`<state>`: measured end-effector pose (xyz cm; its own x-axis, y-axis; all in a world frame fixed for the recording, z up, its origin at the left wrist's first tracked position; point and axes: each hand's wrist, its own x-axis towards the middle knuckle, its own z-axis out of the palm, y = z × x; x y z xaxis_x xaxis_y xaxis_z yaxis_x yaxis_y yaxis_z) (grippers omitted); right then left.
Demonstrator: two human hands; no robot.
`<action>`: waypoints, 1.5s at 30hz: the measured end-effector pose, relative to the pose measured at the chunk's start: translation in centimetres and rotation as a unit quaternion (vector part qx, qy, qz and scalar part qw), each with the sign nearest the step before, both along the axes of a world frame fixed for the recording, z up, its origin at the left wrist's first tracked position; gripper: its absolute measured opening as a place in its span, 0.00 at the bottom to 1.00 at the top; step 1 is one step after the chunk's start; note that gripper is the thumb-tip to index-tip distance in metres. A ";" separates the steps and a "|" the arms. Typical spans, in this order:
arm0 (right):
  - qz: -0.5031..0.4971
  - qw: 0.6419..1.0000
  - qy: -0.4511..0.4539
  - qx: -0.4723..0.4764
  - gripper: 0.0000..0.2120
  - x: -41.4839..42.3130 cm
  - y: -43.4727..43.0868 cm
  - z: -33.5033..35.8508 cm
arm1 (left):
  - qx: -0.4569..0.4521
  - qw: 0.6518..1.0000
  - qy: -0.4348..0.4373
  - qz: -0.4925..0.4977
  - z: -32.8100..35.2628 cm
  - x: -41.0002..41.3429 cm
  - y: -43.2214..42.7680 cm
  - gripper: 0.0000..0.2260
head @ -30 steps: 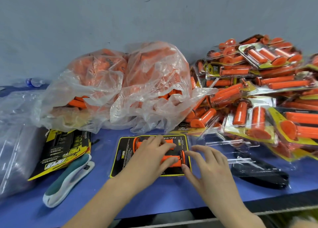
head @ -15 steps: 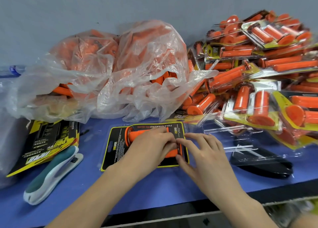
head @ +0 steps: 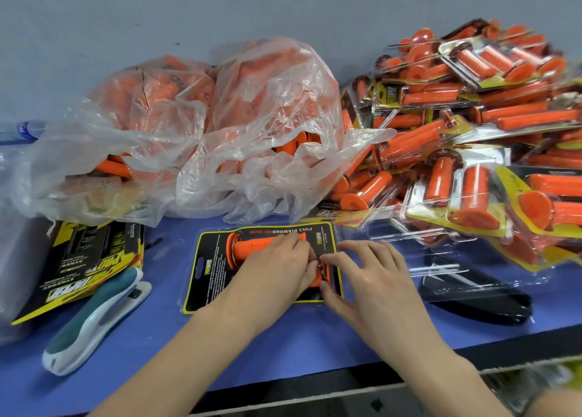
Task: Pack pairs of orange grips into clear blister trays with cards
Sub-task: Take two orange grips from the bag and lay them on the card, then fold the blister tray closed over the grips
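A black card with a yellow border (head: pixel 210 270) lies flat on the blue table (head: pixel 283 347) in front of me, with two orange grips (head: pixel 252 246) lying across it. My left hand (head: pixel 277 268) lies over the grips, its fingers curled on the nearer one. My right hand (head: pixel 368 278) rests on the card's right edge, thumb and fingertips pinching at the grip's end beside the left fingers. An empty clear blister tray (head: pixel 406 243) lies just right of the card.
Two clear plastic bags (head: pixel 220 126) of loose orange grips sit behind the card. A heap of packed blister packs (head: pixel 472 152) fills the right. A stack of cards (head: pixel 91 259) and a teal-and-white stapler (head: pixel 94 319) lie left. A black object (head: pixel 482 303) lies right.
My right hand has slid left until its fingertips meet the left hand at the grip's right end. The left hand stays on the grips. The view shifted a little.
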<state>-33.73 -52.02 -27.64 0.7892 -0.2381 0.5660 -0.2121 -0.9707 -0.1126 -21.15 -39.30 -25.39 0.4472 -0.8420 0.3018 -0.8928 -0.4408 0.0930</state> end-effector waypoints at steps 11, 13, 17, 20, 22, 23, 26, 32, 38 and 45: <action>0.011 0.998 -0.038 0.041 0.14 -0.4 0.1 0.2 | -0.162 0.977 0.082 0.114 4.0 3.9 4.0 0.04; 0.024 0.991 -0.073 0.108 0.14 -1.1 0.6 0.4 | -0.161 0.967 0.089 0.179 4.3 6.3 6.3 0.03; -0.001 0.916 -0.157 0.368 0.09 -3.4 3.1 0.0 | -0.117 0.945 0.053 0.299 2.8 9.4 10.3 0.07; -0.046 0.833 -0.179 0.521 0.10 -4.4 4.4 -1.4 | -0.088 0.939 0.032 0.331 1.9 10.2 11.5 0.07; -0.081 0.778 -0.193 0.592 0.06 -4.6 4.6 -2.0 | -0.058 0.943 0.003 0.328 1.8 10.3 11.9 0.03; -0.103 0.753 -0.202 0.618 0.07 -4.6 4.6 -2.2 | -0.031 0.946 -0.023 0.322 1.6 10.3 12.1 0.03; -0.135 0.654 -0.273 0.693 0.03 -4.6 4.0 -2.1 | 0.037 0.945 -0.097 0.310 0.7 10.2 12.6 0.07; -0.087 0.526 -0.336 0.777 0.18 -4.1 2.7 -1.0 | 0.011 0.959 -0.105 0.264 1.2 8.3 12.1 0.07; -0.069 0.622 -0.324 0.709 0.05 -3.1 2.6 -1.0 | -0.090 0.971 0.057 0.212 0.6 5.9 10.8 0.10; -0.054 0.785 -0.341 0.514 0.16 -3.9 4.3 -1.2 | -0.059 0.942 0.221 0.247 -0.7 5.3 10.5 0.13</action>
